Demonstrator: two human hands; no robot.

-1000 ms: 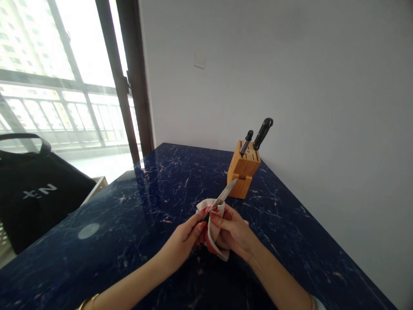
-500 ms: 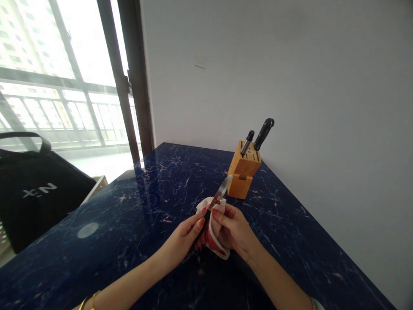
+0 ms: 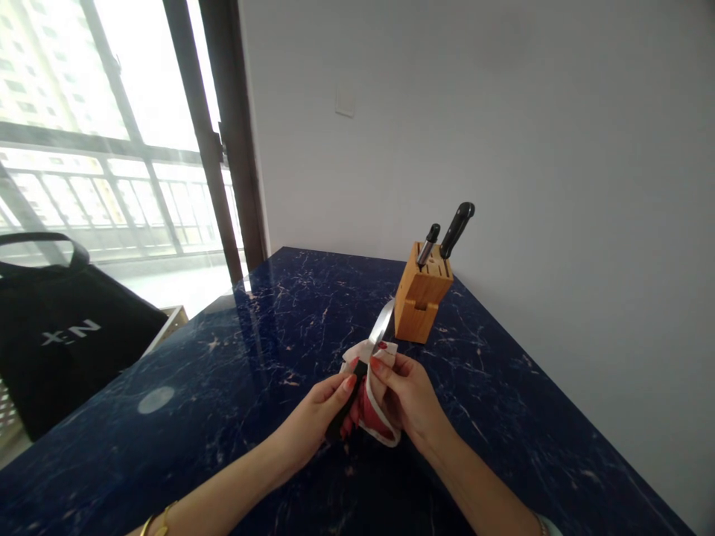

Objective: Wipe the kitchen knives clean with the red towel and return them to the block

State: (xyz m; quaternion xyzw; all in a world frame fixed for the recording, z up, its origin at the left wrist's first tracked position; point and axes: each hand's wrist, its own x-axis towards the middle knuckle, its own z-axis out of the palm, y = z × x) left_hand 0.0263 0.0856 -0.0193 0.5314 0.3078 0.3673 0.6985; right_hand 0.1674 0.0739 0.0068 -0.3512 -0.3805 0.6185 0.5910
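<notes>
A knife (image 3: 381, 324) points up and away, its blade bare toward the tip. My left hand (image 3: 321, 406) is closed around its black handle. In my right hand (image 3: 410, 394) is a white and red cloth (image 3: 380, 420), pinched near the base of the blade, with folds hanging below the fingers. Just beyond the blade tip stands a wooden knife block (image 3: 416, 313). A black-handled knife (image 3: 456, 231) and a tool with a black and silver handle (image 3: 429, 244) stick out of its top.
The dark blue marbled table (image 3: 234, 387) runs back to a pale wall (image 3: 474, 134). A black bag (image 3: 72, 335) stands beside its left edge, near the window. A pale round spot (image 3: 156, 400) shows on the tabletop.
The knife blade has turned slightly and its tip sits a little further left. The cloth and my right hand have shifted very slightly right.
</notes>
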